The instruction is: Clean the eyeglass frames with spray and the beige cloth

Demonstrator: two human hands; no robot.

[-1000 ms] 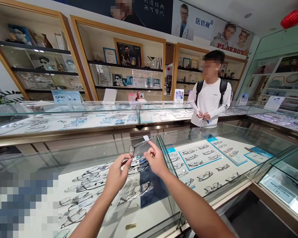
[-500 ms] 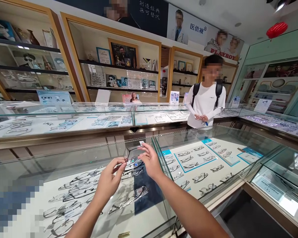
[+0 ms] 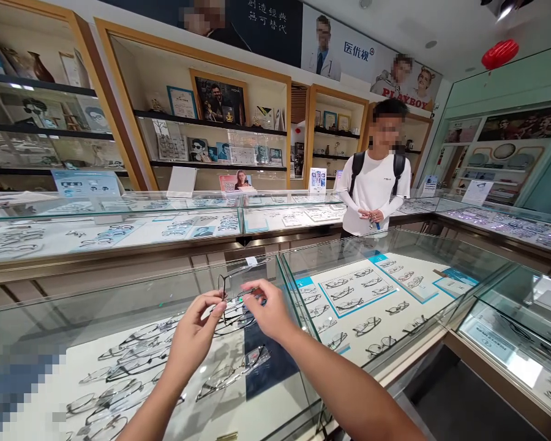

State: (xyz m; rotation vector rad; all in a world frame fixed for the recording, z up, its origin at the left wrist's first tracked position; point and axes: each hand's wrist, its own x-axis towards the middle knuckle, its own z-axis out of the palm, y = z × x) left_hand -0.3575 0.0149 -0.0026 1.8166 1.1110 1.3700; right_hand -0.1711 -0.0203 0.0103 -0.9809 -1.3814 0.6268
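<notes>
A pair of thin dark-rimmed eyeglasses (image 3: pixel 223 284) is held up over the glass display case, its lenses turned sideways to me. My left hand (image 3: pixel 193 327) is closed, pinching the lower part of the front between thumb and fingers. One temple arm points away to the right and carries a small white tag (image 3: pixel 251 261). Below that arm, my right hand (image 3: pixel 267 308) has its fingers curled at the other temple; the exact contact is partly hidden. Under both hands, rows of eyeglasses (image 3: pixel 233 375) lie inside the case, some beside a dark blue panel (image 3: pixel 272 367).
To the right, another glass case (image 3: pixel 422 343) shows more frames on white and blue boards. A person (image 3: pixel 377 184) in a white shirt with a backpack stands behind it, hands together. A long counter (image 3: pixel 202 240) and wooden wall shelves (image 3: pixel 211 131) run along the back.
My right hand has come down from the tagged temple arm to the lower one. My left hand keeps its pinch on the eyeglasses. The whole view has shifted slightly.
</notes>
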